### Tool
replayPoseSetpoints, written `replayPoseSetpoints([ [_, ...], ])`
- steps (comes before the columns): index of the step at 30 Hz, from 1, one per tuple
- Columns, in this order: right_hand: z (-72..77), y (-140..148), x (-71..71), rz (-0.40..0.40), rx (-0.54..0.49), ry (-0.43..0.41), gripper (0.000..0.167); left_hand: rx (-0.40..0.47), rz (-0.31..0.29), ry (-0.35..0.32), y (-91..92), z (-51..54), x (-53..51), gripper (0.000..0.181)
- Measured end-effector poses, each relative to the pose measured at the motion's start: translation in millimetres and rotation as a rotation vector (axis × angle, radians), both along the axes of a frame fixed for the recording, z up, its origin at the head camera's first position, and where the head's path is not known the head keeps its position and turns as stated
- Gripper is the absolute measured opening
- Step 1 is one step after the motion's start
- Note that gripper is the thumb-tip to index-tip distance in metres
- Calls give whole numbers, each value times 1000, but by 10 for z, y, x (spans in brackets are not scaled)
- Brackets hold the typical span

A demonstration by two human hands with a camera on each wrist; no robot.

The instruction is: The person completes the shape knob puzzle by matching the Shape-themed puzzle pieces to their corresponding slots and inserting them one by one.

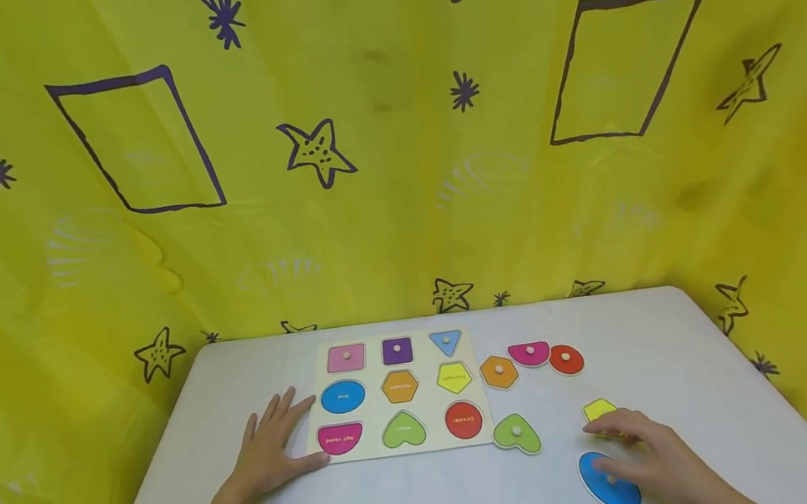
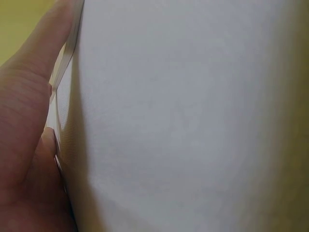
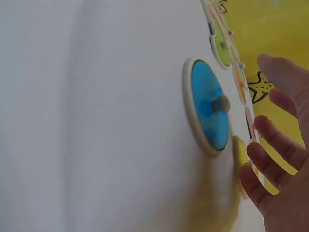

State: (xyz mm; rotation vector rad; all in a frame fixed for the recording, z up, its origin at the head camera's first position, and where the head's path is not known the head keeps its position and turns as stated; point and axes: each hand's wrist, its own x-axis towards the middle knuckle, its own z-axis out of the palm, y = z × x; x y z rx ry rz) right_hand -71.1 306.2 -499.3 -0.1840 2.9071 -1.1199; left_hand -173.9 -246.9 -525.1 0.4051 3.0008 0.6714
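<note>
Board [image 1: 431, 404] lies flat on the white counter [image 1: 419, 502]; left hand [image 1: 271, 449] at its left edge, fingers straight and spread wide, gripping nothing, index fingertip and thumb touching the edge, thumb by the near corner; left wrist view shows mostly counter, plus the thumb along the board side.

Right hand [image 1: 659, 456] hovers over the loose pieces on the right; fingers well apart and loosely bent, thumb out, nothing held; blue oval [image 1: 610, 497] lies on the counter under the thumb, its knob clear of the fingers in the right wrist view; yellow pentagon [image 1: 598, 408] just beyond it, partly covered by the fingers; cannot tell if a fingertip touches it.

Other loose pieces, all knob up: green heart [image 1: 523, 442] near the board's near right corner; orange hexagon [image 1: 499, 383] just beside the right edge; magenta half round [image 1: 517, 351] next to it; red circle [image 1: 567, 368] beside that.

Far row of the board holds pink rectangle [image 1: 335, 359], purple square [image 1: 398, 359] and light blue triangle [image 1: 447, 349], each with knob; six labelled spaces in the other two rows match the loose shapes; yellow curtain [image 1: 400, 227] with drawn stars hangs behind.
</note>
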Motion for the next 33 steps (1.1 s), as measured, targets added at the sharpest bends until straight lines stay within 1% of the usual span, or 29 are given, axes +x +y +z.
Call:
replayPoseSetpoints([
  [2,-15,21,23,-9,25,-49,38,1,1,0,-12,-10,-3,100],
  [5,-45,50,53,-18,48,-113,40,31,-3,15,-16,-34,-5,100],
  [8,-89,78,77,-1,50,-144,40,60,-14,44,-20,-67,-6,99],
  [10,-120,92,92,15,46,-141,39,62,-18,58,-23,-79,-6,100],
  [12,-147,103,102,32,48,-119,37,60,-17,57,-27,-75,-4,100],
  [18,-193,134,126,75,102,-22,30,29,5,6,-14,11,5,100],
  [21,-205,145,137,84,107,-4,24,12,5,-6,-15,23,7,100],
  [26,-219,148,155,62,108,-16,19,9,1,2,-20,-1,0,100],
  [33,-241,156,163,41,113,-49,17,6,-6,15,-18,-24,-8,100],
])
